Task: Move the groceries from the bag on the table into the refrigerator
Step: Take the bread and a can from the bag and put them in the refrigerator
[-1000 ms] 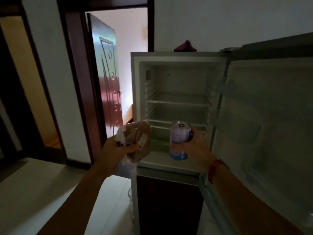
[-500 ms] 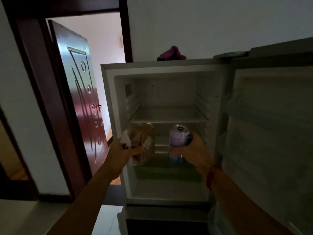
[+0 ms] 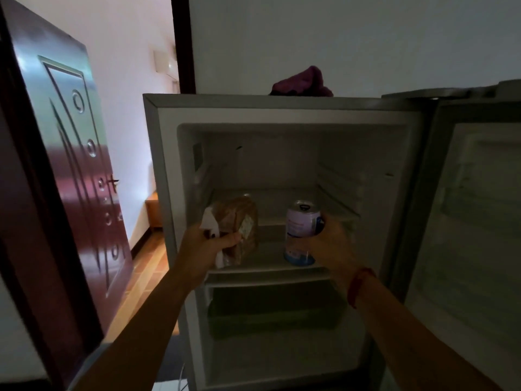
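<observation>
Two bare forearms reach forward from the bottom edge, and a red band (image 3: 359, 286) circles the right wrist just behind the right grip (image 3: 329, 241). That grip is wrapped round a pale drink can (image 3: 301, 230), fingers curled across the can's right side and thumb toward the viewer. The can stands upright with its pull-tab top above the fingers. To its left, well apart from it, the left grip (image 3: 203, 249) is closed on a bagged loaf of brown bread (image 3: 239, 230), thumb across the front of the clear wrapper and the twisted white bag end poking up over the knuckles. The loaf stands on end, rising above and to the right of this grip.

Both things are inside the open refrigerator (image 3: 163, 193), at the level of a white shelf (image 3: 267, 268) directly under the grips. Their lower ends sit at its surface or just over it; contact cannot be told in the dim light. Below the shelf, beneath both wrists, lies a dark green drawer (image 3: 270, 317). Beyond the grips a second shelf (image 3: 270, 194) spans the cavity.

To the right of the right grip the refrigerator door (image 3: 465, 221) stands swung wide. Above the grips, on the cabinet's top, rests a crumpled purple cloth (image 3: 301, 83). Far to the left of the left grip a dark red wooden door (image 3: 79, 165) stands open onto a brighter room.
</observation>
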A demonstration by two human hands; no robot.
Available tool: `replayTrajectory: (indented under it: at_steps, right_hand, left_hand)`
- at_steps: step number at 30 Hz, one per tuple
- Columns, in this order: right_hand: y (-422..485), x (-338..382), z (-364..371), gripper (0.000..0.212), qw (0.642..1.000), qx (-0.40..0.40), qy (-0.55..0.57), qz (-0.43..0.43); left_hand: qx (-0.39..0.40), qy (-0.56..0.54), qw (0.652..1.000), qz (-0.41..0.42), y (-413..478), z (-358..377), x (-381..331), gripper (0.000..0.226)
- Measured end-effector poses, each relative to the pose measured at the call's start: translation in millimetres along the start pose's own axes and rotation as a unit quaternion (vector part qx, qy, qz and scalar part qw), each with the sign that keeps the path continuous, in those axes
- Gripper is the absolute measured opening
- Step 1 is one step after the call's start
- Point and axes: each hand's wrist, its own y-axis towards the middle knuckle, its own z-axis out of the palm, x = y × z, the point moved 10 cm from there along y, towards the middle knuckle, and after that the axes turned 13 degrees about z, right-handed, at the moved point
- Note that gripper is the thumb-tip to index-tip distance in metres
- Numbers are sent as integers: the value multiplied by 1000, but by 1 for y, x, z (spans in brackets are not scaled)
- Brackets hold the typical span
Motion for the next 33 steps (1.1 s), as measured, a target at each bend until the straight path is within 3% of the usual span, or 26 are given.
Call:
replayTrajectory:
  at_steps: [5, 13, 17, 22, 26, 29, 33]
  right_hand:
    - [34, 6, 2, 46, 1000, -18, 2, 4]
    - [93, 8, -8, 46, 998, -56, 10, -4]
    - [127, 6, -8, 42, 998, -60, 6, -3]
    - [165, 2, -4, 31, 999, -44, -15, 12]
    - [196, -6, -5, 45, 999, -49, 4, 23]
    - [217, -12, -6, 43, 998, -54, 0, 34]
    - [241, -21, -3, 51, 998, -60, -14, 32]
  left_hand:
    - [1, -11, 1000, -29, 34, 1, 15, 67]
    - [-12, -14, 999, -40, 85, 12, 29, 26]
    - [-57, 2, 997, -59, 111, 13, 37, 33]
    - [-87, -18, 994, -56, 145, 21, 57, 21]
    - [-95, 51, 990, -86, 169, 19, 76, 47]
    - [-68, 136, 988, -35, 187, 27, 69, 46]
    - [15, 267, 959, 98, 210, 54, 48, 43]
